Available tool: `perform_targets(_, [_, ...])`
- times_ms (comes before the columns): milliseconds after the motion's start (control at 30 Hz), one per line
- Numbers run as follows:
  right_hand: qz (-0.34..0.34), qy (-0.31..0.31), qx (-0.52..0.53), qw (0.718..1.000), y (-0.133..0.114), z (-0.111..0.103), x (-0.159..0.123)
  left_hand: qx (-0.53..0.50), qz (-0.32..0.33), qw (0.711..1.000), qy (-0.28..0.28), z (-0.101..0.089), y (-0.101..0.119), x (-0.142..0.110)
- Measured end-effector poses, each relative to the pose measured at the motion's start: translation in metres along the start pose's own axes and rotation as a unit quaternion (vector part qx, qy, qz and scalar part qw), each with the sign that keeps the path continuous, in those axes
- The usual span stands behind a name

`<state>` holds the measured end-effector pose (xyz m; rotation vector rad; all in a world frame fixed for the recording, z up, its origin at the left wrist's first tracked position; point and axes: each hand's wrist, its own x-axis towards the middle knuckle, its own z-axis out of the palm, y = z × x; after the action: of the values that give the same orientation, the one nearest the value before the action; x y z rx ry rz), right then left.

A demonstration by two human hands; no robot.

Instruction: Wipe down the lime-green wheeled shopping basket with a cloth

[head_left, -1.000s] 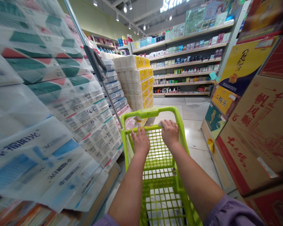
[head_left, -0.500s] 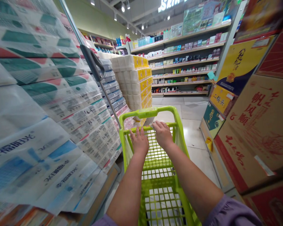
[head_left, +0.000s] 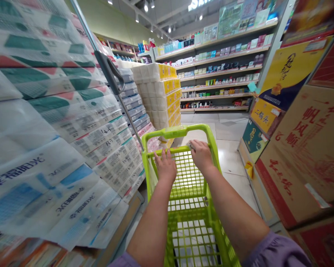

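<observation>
In front of me stands a lime-green plastic shopping basket [head_left: 193,227] with lattice sides and a pull rod [head_left: 82,20] leaning at its left. My left hand [head_left: 166,167] rests at the left of the far inner rim, fingers spread and nothing in them. On the same rim, further right, my right hand [head_left: 202,155] is closed around a small crumpled greyish-white wad [head_left: 190,145], either cloth or tissue. The wad shows only at the fingertips. A dark grey grip [head_left: 110,72] sits partway along the rod. Floor tiles show through the basket's open lattice.
Wrapped tissue packs [head_left: 105,137] are piled high close on the left. A stack of yellow-and-white paper rolls [head_left: 161,94] stands ahead. Cardboard cartons [head_left: 308,137] line the right side. Shelves of small boxes and bottles [head_left: 219,70] span the back, beyond a tiled floor [head_left: 229,133].
My right hand has slid to the right along the rim with the crumpled wad. My left hand has stayed nearly in place. The view has shifted slightly.
</observation>
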<state>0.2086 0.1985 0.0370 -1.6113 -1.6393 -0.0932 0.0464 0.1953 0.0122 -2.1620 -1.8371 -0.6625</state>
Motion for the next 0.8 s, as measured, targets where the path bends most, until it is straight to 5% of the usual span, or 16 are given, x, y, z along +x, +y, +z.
perform_targets(100, [0.033,0.005,-0.006,0.999,0.001,-0.002,0.001,-0.004,0.0,1.0,0.003,0.002,0.001,0.001])
perform_targets(233, [-0.038,-0.072,0.03,0.996,-0.008,-0.01,0.006,-0.006,0.0,1.0,-0.001,0.0,0.002,0.003])
perform_targets(433, [0.048,0.038,-0.014,0.998,0.022,-0.043,0.028,-0.017,0.026,0.999,0.015,0.0,0.0,0.007])
perform_targets(600, [0.037,-0.062,-0.059,0.996,0.051,-0.048,0.03,-0.028,0.016,0.999,0.013,-0.001,0.0,0.009])
perform_targets(800, [0.038,-0.082,-0.064,0.994,0.052,-0.055,0.01,-0.031,-0.019,0.998,-0.044,-0.011,0.003,0.004])
